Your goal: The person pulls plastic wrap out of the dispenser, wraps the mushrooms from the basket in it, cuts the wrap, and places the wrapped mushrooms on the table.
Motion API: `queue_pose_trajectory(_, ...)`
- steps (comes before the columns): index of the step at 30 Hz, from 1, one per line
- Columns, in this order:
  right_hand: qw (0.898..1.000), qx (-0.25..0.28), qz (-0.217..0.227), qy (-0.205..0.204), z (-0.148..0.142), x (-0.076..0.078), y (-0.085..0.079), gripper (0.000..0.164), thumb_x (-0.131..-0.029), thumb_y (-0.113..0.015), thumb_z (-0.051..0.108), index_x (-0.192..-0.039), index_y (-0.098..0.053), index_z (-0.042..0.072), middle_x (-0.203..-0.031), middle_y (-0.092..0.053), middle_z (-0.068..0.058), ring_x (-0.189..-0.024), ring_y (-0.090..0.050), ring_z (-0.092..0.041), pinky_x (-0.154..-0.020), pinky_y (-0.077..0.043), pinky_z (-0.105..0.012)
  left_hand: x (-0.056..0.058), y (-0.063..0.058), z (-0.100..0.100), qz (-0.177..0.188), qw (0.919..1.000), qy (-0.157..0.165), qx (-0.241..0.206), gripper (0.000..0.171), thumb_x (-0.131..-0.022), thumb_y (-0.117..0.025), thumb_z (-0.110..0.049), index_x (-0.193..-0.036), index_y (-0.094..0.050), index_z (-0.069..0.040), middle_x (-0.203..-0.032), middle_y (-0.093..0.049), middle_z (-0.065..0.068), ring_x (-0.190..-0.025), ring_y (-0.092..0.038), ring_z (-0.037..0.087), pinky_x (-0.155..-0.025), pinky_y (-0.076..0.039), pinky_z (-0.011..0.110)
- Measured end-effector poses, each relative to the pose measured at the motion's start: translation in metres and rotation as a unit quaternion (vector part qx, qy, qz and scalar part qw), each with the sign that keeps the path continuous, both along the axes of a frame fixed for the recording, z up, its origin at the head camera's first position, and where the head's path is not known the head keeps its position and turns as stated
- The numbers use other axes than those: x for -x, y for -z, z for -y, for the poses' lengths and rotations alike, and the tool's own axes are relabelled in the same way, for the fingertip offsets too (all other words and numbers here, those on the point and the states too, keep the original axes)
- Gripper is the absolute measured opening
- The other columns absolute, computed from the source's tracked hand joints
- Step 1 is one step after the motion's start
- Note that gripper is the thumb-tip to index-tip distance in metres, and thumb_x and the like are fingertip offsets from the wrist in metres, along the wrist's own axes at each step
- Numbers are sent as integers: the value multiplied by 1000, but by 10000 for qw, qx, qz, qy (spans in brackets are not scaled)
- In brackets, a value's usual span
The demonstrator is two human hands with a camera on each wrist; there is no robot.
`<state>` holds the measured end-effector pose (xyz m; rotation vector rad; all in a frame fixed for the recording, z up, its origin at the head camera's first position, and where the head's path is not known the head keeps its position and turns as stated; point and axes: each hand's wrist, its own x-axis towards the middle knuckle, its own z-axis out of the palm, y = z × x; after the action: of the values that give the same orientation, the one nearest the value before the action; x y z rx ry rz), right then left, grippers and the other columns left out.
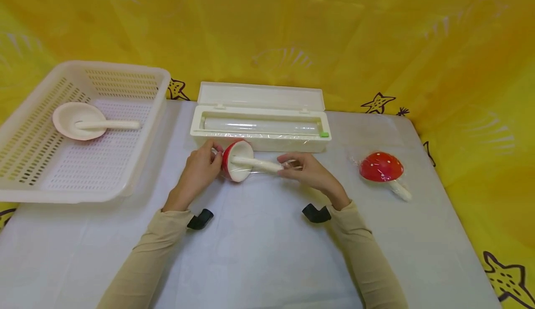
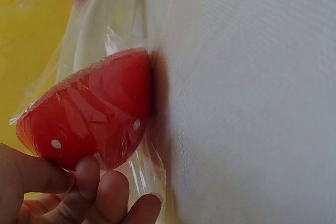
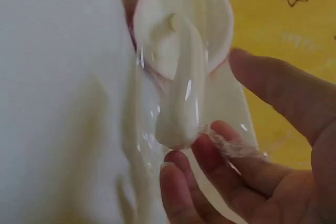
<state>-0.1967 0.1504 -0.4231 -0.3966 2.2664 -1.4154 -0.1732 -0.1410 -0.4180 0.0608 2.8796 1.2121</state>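
A toy mushroom (image 1: 241, 161) with a red, white-spotted cap and white stem lies sideways between both hands, loosely wrapped in clear cling film (image 3: 247, 124). My left hand (image 1: 199, 170) is at the cap end. In the left wrist view its thumb and forefinger meet on the film, right against the red cap (image 2: 100, 114). At the stem's end is my right hand (image 1: 311, 172), its bent fingers touching the film there. Its thumb (image 3: 273, 80) stretches apart from them beside the stem. Bunched film lies over the right fingers.
Behind the hands stands an open white cling film box (image 1: 261, 142) with a roll (image 1: 259, 125) inside and a green slider (image 1: 324, 134). A film-wrapped red mushroom (image 1: 381, 167) lies to the right. At left, a white plastic basket (image 1: 144, 160) holds another mushroom (image 1: 79, 121).
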Motion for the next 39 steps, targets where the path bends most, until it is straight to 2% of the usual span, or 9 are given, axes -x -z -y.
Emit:
queue_pose_trajectory(4, 9950, -235, -969, -40, 9, -2, 9, 49, -76, -85, 7, -119, -63, 0, -117, -64, -16, -96, -61, -26, -84, -54, -32, -1, -1, -2, 57, 10000, 1, -10, 16, -100, -48, -14, -109, -55, -3, -76, -65, 12, -63, -56, 22, -56, -44, 28)
queue_pose_trajectory(7, 9825, -498, -1794, -25, 13, -3, 14, 42, -75, -85, 4, -111, -63, 0, -105, -66, -14, -90, -61, -25, -80, -54, -31, -1, -2, -3, 98, 9999, 43, -74, 17, -99, -48, -14, -110, -55, -4, -79, -67, 13, -64, -57, 22, -57, -45, 29)
queue_pose_trajectory(11, 9742, -534, -2195, -2, 11, -5, 11, 37, -78, -82, 2, -106, -57, 1, -94, -65, -12, -84, -61, -21, -77, -53, -30, -2, -4, -5, 122, 9997, 77, -190, 19, -98, -47, -14, -112, -55, -4, -76, -66, 12, -63, -55, 22, -57, -44, 29)
queue_pose_trajectory(16, 9813, -200, -1912, 72, 4, -5, -2, 46, -78, -82, 3, -106, -46, 1, -97, -68, -16, -84, -65, -24, -79, -56, -34, -3, -8, -4, 47, 9990, 91, -440, 26, -100, -42, -14, -122, -50, -4, -71, -65, 9, -60, -53, 18, -58, -43, 30)
queue_pose_trajectory(22, 9909, 319, -1213, 478, -3, -4, -10, 34, -81, -80, 3, -94, -48, -3, -104, -69, -22, -86, -68, -21, -74, -56, -20, -5, -15, -4, -447, 9960, 118, -759, 21, -98, -40, -8, -116, -51, -4, -78, -60, 10, -69, -53, 19, -62, -44, 30)
queue_pose_trajectory(25, 9924, 572, -924, 580, -5, -3, -12, 25, -84, -76, 2, -95, -55, -4, -102, -67, -19, -84, -66, -14, -73, -55, -17, -6, -19, -5, -839, 9924, 466, -776, 16, -94, -45, -2, -106, -56, -3, -91, -62, 11, -83, -57, 21, -70, -48, 30)
queue_pose_trajectory(28, 9928, 676, -774, 619, -8, -2, -15, 21, -87, -74, 4, -102, -62, -5, -100, -67, -15, -83, -65, -10, -75, -55, -19, -8, -23, -5, -1112, 9859, 1011, -738, 17, -93, -51, 1, -108, -59, -1, -105, -64, 12, -95, -58, 22, -78, -51, 34)
queue_pose_trajectory(34, 9940, 597, -679, 612, -12, -1, -19, 25, -92, -70, 8, -115, -67, -2, -107, -69, -14, -88, -66, -14, -79, -54, -21, -13, -27, -4, -1619, 9702, 1754, -426, 47, -85, -74, -8, -127, -52, 0, -122, -58, 15, -112, -55, 29, -92, -51, 48)
queue_pose_trajectory(39, 9955, 524, -661, 433, -15, -1, -22, 27, -95, -65, 10, -119, -67, -2, -114, -68, -18, -91, -64, -22, -80, -53, -21, -13, -25, -6, -2142, 9595, 1819, 175, 77, -74, -88, -17, -137, -47, -3, -130, -55, 17, -124, -48, 32, -106, -42, 51)
